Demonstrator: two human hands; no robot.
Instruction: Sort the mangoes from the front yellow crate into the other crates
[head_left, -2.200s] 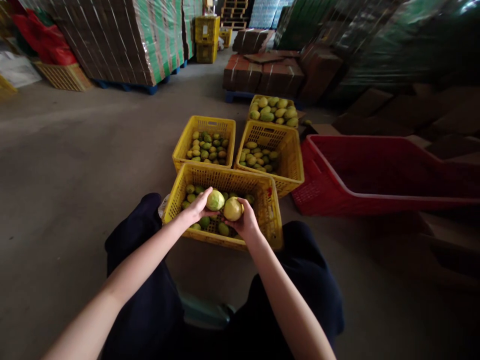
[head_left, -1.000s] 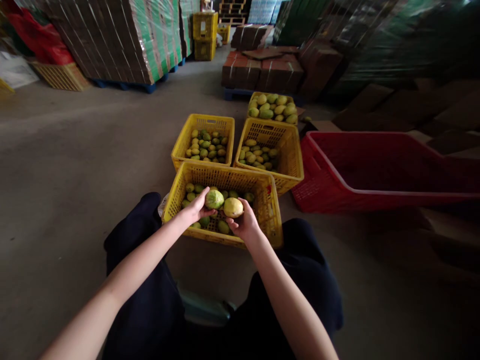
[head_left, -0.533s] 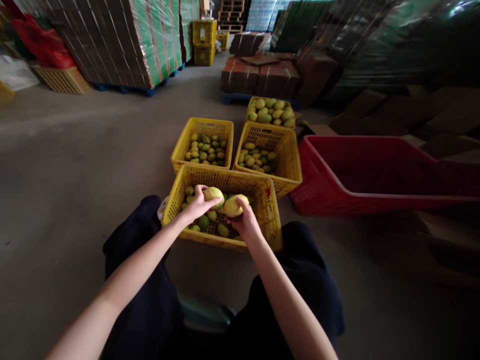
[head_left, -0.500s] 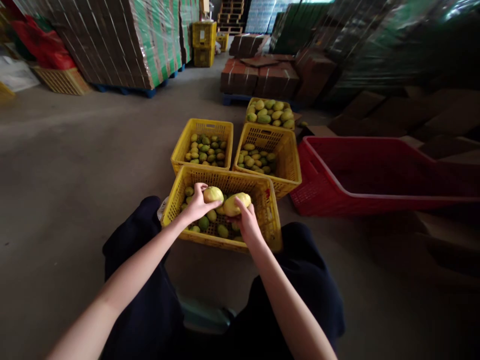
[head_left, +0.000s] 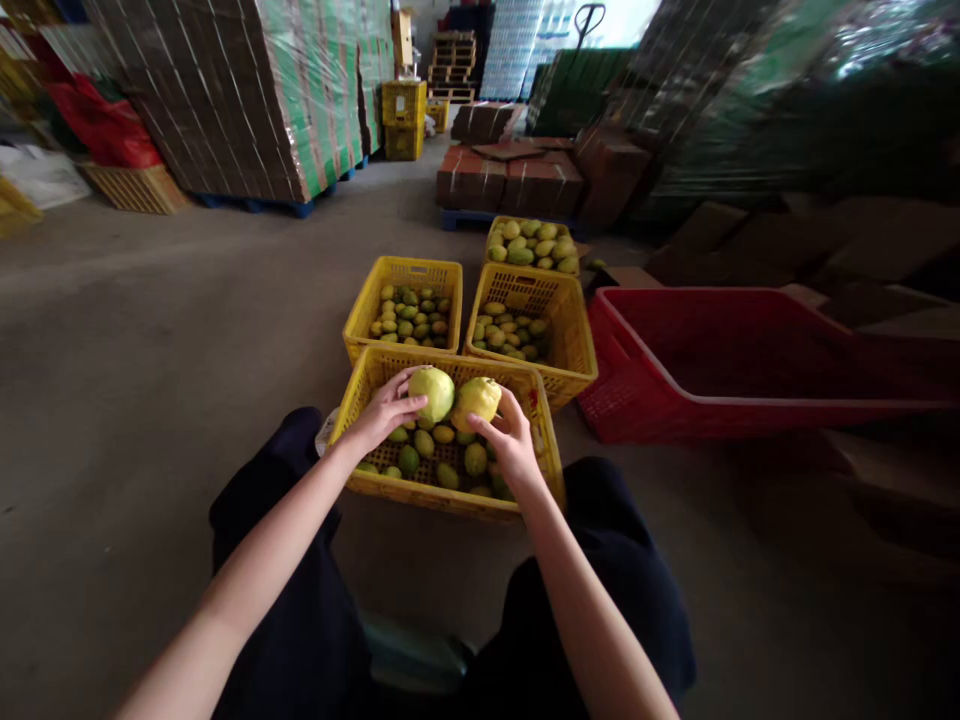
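Above the near yellow plastic crate [head_left: 442, 497], my left hand [head_left: 381, 412] is closed round a rounded yellow-green fruit [head_left: 433, 393]. My right hand [head_left: 514, 437] grips a second, yellower fruit [head_left: 478, 398] with a knobby top, its thumb across the near side. The two fruits are held side by side, almost touching. Their exact kind is unclear; they look like papayas or large mangoes. Beneath them, several smaller green and yellow fruits [head_left: 424, 443] lie on the crate's slatted floor. My hands and the held fruits hide part of the crate's contents.
Beyond the near crate stand a left yellow crate [head_left: 360, 318], a right yellow crate [head_left: 585, 330] and a fuller one [head_left: 491, 255], all with fruit. A large red crate [head_left: 637, 400] is at right. Wrapped pallet stacks [head_left: 277, 110] and flattened cartons [head_left: 540, 185] stand farther back.
Both fruits have been turned in my hands and now sit more upright and closer together. My right hand has shifted slightly right. The view has tilted up a little.
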